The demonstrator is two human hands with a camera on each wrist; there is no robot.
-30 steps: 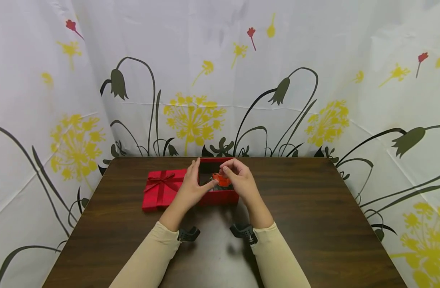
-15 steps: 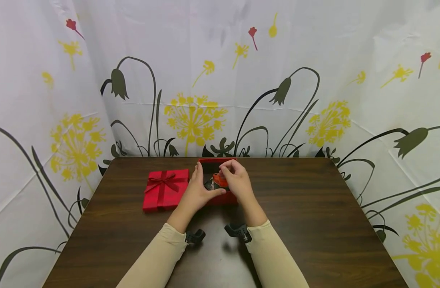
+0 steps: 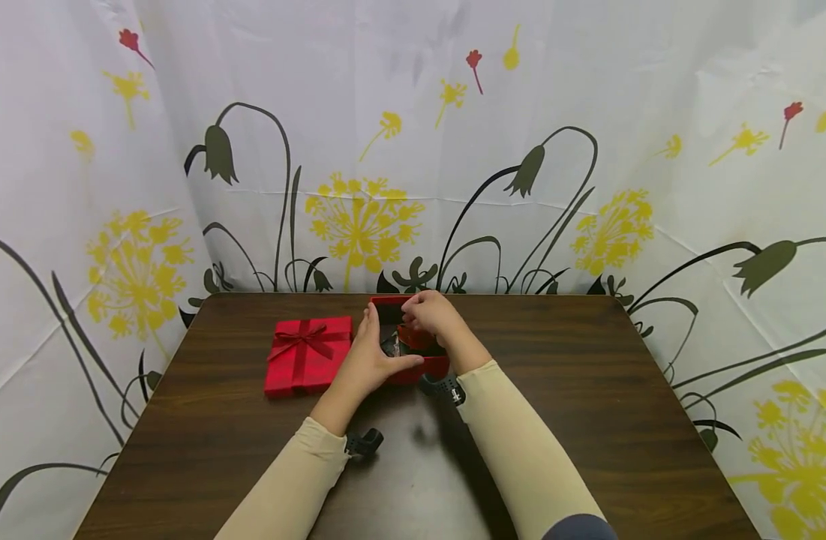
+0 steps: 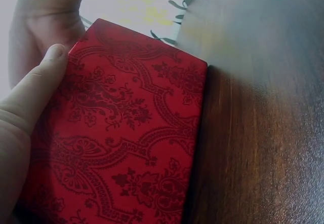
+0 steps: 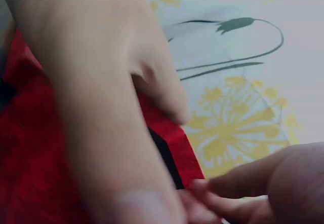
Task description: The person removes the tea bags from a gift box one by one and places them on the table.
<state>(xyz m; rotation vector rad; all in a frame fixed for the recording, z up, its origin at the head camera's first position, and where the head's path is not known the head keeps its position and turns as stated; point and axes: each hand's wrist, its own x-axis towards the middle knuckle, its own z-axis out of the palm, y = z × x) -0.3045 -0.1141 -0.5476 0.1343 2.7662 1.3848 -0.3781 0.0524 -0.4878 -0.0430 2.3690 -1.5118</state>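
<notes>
An uncovered red box (image 3: 436,368) with a dark interior stands near the table's far edge. Its patterned front wall (image 4: 126,122) fills the left wrist view. My left hand (image 3: 367,364) spans the front left corner. Its fingers point straight along the left side, and its thumb lies along the front rim. Inside the box are an orange thing (image 3: 416,337) and a dark thing (image 3: 391,345) with a pale patch, their kinds unclear. My right hand (image 3: 436,315) is over the box's right side with bent fingers. In the right wrist view its fingertips (image 5: 201,186) are close together; whether they pinch anything is unclear.
A red lid (image 3: 298,375) with a dark red ribbon bow lies left of the box. Both stand on a dark wood table (image 3: 588,420). Behind it hangs a white curtain (image 3: 413,135) with printed flowers. Each wrist wears a black device.
My left thumb has come down from over the opening onto the front rim. Lately my right hand has shifted forward and left, and its forearm has moved farther over the table.
</notes>
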